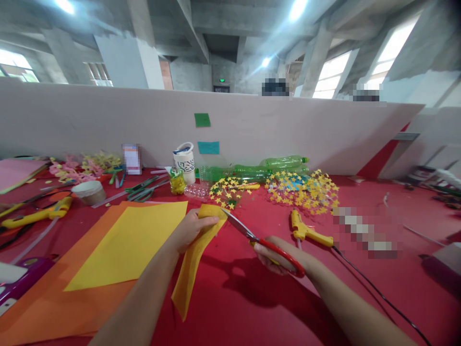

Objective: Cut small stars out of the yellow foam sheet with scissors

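Red surface [223,331] before a pale partition [108,115], beneath concrete beams and bright lamps. At far left, a yellow glue gun [39,216] lies near a white-rimmed cup [90,193]. Next, a yellow sheet [122,245] overlaps an orange sheet [46,302]; behind them stand or lie a blurred upright screen [132,159] and green-handled scissors [142,190].

Centre left, the person's left hand [194,228] holds a folded yellow strip [190,269] above the surface, its grip clamped on the upper part, thumb on top; the lower end hangs down toward the person. Behind are a jar of yellow pieces [177,183] and a white patterned container [185,168].

Centre right, the right hand [275,254] has its grip closed round the handles of red-handled scissors [241,227], whose tips meet the strip's upper right edge. Behind lie green plastic bottles [284,162] and, farther right, a cluster of gold star sprays [306,191]. Nearer, a second yellow glue gun [313,235] trails a black cord [363,278] to the lower right.
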The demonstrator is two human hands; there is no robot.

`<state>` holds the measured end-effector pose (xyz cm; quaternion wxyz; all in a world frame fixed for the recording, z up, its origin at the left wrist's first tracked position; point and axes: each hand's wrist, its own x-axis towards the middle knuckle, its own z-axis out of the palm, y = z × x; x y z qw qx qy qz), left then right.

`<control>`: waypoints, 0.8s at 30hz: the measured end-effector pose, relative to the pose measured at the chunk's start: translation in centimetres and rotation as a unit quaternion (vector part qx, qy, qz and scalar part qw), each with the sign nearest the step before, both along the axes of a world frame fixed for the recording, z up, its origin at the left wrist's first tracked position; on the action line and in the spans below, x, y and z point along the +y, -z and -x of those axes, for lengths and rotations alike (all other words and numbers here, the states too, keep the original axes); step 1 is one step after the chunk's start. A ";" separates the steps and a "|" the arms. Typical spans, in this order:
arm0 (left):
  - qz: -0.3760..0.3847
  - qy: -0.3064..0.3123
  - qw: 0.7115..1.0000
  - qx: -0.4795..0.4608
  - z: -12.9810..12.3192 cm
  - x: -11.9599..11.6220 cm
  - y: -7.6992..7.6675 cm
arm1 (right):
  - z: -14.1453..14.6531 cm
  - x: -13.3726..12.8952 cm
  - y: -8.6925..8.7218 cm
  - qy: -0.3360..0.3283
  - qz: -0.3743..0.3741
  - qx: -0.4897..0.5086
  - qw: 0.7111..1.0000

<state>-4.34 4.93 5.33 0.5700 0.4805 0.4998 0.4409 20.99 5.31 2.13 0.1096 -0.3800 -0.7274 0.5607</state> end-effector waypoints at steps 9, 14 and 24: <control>0.015 0.031 0.999 0.015 0.5 -0.1 -0.4 | -0.2 0.2 -0.3 -0.021 -0.001 0.001 1.000; 0.022 0.030 0.999 0.012 0.6 0.0 -0.3 | -0.3 0.2 -0.3 -0.016 -0.006 -0.010 1.000; 0.027 0.031 0.999 0.011 0.7 0.2 0.1 | -0.4 0.3 -0.6 -0.029 -0.035 -0.015 0.999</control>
